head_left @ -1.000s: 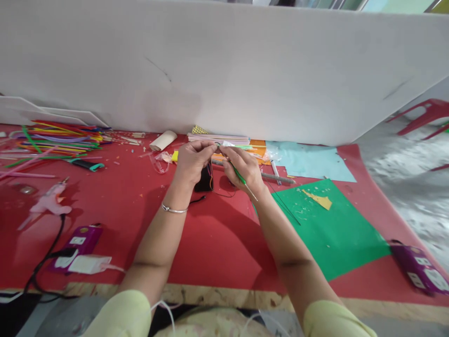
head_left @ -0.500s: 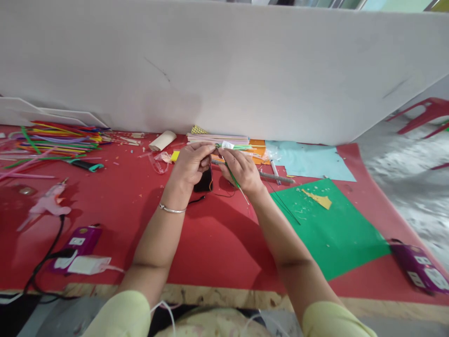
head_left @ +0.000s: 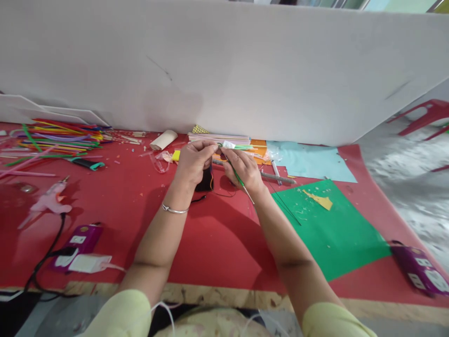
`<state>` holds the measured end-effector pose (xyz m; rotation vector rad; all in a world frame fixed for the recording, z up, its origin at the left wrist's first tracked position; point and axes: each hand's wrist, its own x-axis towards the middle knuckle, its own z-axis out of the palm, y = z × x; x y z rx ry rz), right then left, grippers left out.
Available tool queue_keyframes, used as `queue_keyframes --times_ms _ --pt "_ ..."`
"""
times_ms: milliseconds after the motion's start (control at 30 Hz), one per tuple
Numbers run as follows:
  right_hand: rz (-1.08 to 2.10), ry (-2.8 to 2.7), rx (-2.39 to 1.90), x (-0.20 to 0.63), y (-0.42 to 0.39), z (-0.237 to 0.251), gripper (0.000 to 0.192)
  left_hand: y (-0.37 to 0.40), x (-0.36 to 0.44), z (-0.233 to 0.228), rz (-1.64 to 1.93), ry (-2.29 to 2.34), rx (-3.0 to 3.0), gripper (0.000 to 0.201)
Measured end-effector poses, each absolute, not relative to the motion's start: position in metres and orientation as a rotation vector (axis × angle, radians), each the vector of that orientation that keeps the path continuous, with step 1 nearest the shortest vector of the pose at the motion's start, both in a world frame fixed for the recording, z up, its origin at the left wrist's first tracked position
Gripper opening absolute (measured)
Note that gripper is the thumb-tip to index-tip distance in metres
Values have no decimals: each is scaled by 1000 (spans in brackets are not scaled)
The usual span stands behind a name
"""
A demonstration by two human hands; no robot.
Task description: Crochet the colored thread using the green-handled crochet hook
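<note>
My left hand and my right hand meet fingertip to fingertip above the red table cover. Together they pinch a thin green wire stem that runs down across my right palm. A small white piece sits at the stem's upper end, by my fingertips. A silver bangle circles my left wrist. A black object with an orange thread lies on the table under my left hand.
A green sheet and a light blue sheet lie to the right. Coloured straws, a pink glue gun, a purple power strip, a cardboard roll and a white board wall surround the work area.
Both hands stay together at the same spot. The fingers have shifted slightly along the green stem, and the white piece at its tip shows more than a second ago.
</note>
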<state>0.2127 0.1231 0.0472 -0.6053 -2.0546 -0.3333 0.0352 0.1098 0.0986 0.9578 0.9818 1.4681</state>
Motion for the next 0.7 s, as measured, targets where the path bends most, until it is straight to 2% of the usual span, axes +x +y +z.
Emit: queue_keyframes --times_ms 300,700 --pt "-385 -2058 -708 211 128 40 39 114 52 80 1778 1030 1100 19" --pt "-344 -2016 -625 216 126 44 41 110 53 87 1693 956 973 18"
